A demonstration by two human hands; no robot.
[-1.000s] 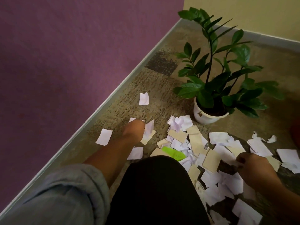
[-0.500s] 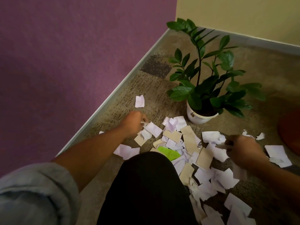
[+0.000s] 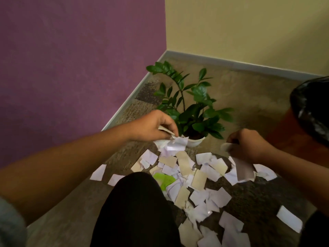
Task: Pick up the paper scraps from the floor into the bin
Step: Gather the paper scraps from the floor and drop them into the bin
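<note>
Both hands are raised off the carpet: the left hand (image 3: 153,126) pinches a bunch of white scraps (image 3: 175,145) in front of the potted plant (image 3: 193,111), and the right hand (image 3: 249,145) is curled closed on a pale scrap (image 3: 225,146) and a grey one (image 3: 243,169). Dozens of paper scraps (image 3: 192,177) lie scattered on the floor by the person's dark knee (image 3: 135,207), with the bin (image 3: 313,111), lined in a black bag, at the right edge

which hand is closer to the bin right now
Right. The right hand, clutching scraps, is raised just left of the bin at the frame's right edge. The left hand, also holding scraps, sits beyond the potted plant, much farther away.
</note>
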